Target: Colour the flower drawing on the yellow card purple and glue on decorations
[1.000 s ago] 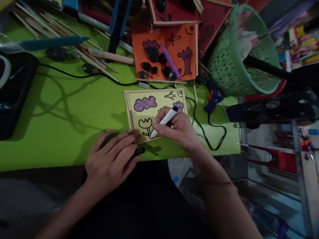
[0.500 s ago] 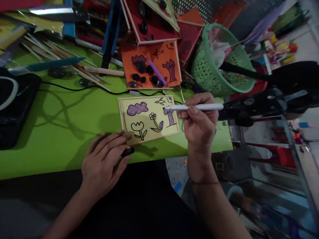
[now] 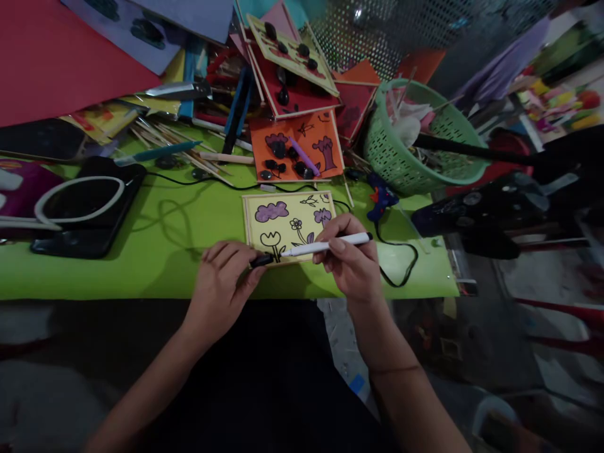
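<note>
A yellow card edged with thin sticks lies on the green table, bearing a purple cloud, two outlined flowers, a bird and a tree. In my right hand is a white marker pen, its tip pointing left over the card's lower part. My left hand pinches a black pen cap at the card's lower left corner. The marker's tip is close to the cap; whether they touch I cannot tell. Part of the tree is hidden behind my right hand.
An orange card with black stones and a purple pen lies behind. A green basket stands back right, near a blue glue gun. Thin sticks and a black device are at left.
My right hand has brought the marker down and left, from the tree to near the cap. The left hand has lifted the cap slightly toward the card. The view has shifted.
</note>
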`<state>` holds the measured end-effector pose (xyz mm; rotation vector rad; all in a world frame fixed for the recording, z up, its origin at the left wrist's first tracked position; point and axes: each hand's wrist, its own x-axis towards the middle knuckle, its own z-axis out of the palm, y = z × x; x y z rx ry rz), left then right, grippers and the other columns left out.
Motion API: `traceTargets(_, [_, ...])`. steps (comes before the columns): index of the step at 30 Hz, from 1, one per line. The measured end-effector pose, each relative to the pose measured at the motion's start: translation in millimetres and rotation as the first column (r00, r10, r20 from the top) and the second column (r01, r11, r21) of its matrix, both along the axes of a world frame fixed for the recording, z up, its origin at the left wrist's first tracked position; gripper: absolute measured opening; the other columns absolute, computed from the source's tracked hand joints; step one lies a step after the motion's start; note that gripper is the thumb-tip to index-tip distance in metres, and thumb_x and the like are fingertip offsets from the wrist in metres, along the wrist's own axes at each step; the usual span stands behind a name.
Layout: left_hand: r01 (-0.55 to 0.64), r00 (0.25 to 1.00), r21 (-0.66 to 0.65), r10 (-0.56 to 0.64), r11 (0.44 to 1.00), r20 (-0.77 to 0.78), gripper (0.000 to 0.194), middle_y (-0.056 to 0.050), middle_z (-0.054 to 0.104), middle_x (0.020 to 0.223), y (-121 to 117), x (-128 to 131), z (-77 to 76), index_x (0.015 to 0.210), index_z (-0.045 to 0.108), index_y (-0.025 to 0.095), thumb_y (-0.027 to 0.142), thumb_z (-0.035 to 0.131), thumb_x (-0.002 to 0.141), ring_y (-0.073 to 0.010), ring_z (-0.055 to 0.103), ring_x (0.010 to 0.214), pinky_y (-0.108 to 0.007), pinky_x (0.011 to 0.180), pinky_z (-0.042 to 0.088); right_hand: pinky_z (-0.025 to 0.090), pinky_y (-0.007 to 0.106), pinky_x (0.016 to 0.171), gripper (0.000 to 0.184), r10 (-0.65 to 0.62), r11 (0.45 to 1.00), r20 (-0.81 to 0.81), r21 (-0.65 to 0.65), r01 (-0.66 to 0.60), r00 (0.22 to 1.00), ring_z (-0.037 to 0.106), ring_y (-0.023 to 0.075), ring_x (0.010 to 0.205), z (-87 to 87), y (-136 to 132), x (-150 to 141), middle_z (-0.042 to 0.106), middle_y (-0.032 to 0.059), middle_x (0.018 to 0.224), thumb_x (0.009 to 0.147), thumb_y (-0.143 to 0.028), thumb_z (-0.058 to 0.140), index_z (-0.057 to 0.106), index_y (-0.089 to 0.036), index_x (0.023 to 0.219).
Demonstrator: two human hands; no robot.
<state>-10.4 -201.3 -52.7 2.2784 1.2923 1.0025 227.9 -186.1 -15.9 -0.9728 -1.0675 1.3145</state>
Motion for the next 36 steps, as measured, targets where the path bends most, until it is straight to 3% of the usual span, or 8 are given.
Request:
traceTargets(8, [0.035, 0.999, 0.004, -0.034, 0.999, -0.026, 0.017, -0.007, 0.075, 0.099, -4.4, 4.5, 8.9, 0.104, 0.065, 0.019, 0.024, 0.05, 0.11, -0.0248, 0.063, 0.093, -0.039, 0.08, 0.041, 0.04, 0.018, 0.043, 0.02, 0.063, 0.998, -0.01, 0.008, -0.063, 0.998, 0.065, 0.0102, 0.059, -0.6, -8.0, -1.5, 0.069, -0.0017, 0.074, 0.091, -0.039, 0.083, 0.072, -0.022, 0.091])
traceTargets(15, [0.141, 0.989, -0.022, -0.142, 0.99, -0.031, 0.013, -0.003, 0.073, 0.091, -9.0, 8.3, 15.5, 0.102, 0.065, 0.018, 0.018, 0.053, 0.107, -0.0223, 0.065, 0.087, -0.037, 0.078, 0.041, 0.042, 0.023, 0.052, 0.02, 0.07, 0.996, 0.129, 0.038, -0.076, 0.989, 0.056, 0.0107, 0.058, -6.8, -21.6, 2.8, 0.07, -0.0002, 0.077, 0.091, -0.039, 0.083, 0.074, -0.022, 0.088])
traceTargets(25, [0.208, 0.978, -0.013, -0.208, 0.978, 0.013, 0.008, -0.002, 0.075, 0.093, -18.6, 14.1, 13.5, 0.104, 0.064, 0.02, 0.017, 0.057, 0.105, -0.0207, 0.068, 0.09, -0.036, 0.085, 0.046, 0.043, 0.027, 0.056, 0.024, 0.036, 0.999, 0.029, 0.036, -0.037, 0.999, 0.055, 0.0121, 0.058, -19.8, -39.7, 6.5, 0.068, -0.0008, 0.077, 0.088, -0.042, 0.084, 0.07, -0.023, 0.086])
traceTargets(36, [0.204, 0.978, 0.054, -0.206, 0.977, 0.019, 0.008, -0.001, 0.075, 0.091, -17.3, 15.2, 13.2, 0.108, 0.064, 0.019, 0.016, 0.058, 0.104, -0.0198, 0.069, 0.085, -0.036, 0.082, 0.049, 0.044, 0.029, 0.059, 0.016, 0.068, 0.997, 0.134, 0.028, -0.073, 0.989, 0.059, 0.0159, 0.066, -21.1, -42.1, 7.8, 0.071, 0.0009, 0.079, 0.087, -0.038, 0.084, 0.076, -0.025, 0.09])
